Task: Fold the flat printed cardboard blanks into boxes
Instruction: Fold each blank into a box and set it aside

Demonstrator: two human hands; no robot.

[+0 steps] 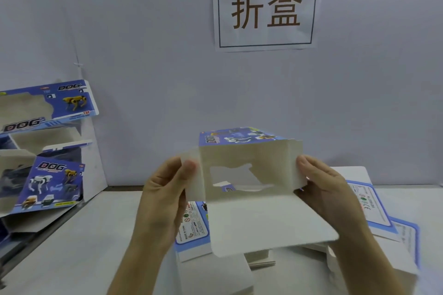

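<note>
Above the middle of the white table [72, 246], held in the air: one partly folded blank [271, 220], its plain white inner side facing the camera. Window cut-out in the upright panel; blue printed panel bent away at the top; a large white flap hangs forward and down.

Left hand [165, 194] pinches the blank's left side flap, thumb on the near face, the other fingers behind it. Right hand [328, 194] pinches the right side flap the same way, thumb near the top edge.

Below and behind: a stack of flat blanks [376, 206] lies on the table, blue-bordered print showing to the right and under the left wrist. The held blank and both forearms cover the middle of the stack.

Far left: folded boxes [55, 179] marked "DOG", piled one above the other beside the wall [155, 55], well apart from the hands.

On the wall above: a paper sign [266, 8] with two large characters in a frame.
</note>
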